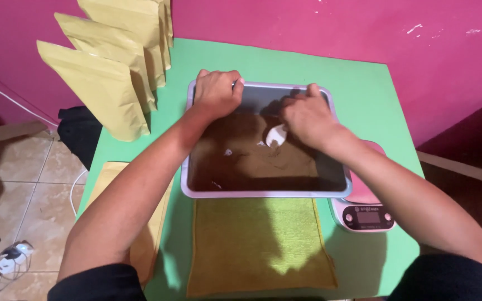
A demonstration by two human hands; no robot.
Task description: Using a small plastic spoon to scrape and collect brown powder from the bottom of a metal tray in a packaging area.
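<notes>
1. Fingers of the left hand [217, 91] curl shut over the far left rim of the tray [263, 194], just above centre of the frame; the knuckles face the camera and the fingertips are hidden behind the rim.
2. Fingers of the right hand [307, 116] are bent down and closed on a small white scoop [276, 134], which dips into the brown powder [258, 159] near the middle of the tray.
3. At the upper left of the frame, several tan pouches [100, 83] stand upright in a row on the surface [364, 89], leaning against the pink wall [308, 25].
4. Below them, at the left edge of the surface, one flat pouch [110, 173] lies partly under the left forearm.
5. Centre frame holds the grey tray, rectangular with rounded corners; powder covers most of its floor, with a bare dark patch at the far end, and a few white flecks sit on the powder.
6. A yellow-green cloth [258, 245] lies flat just below the tray, touching its near rim.
7. At the lower right, a pink scale [364, 209] sits just beside the tray's right corner, partly hidden by the right forearm.
8. Far lower left, a white plug [12, 257] with cables rests on the tiled floor [23, 178].
</notes>
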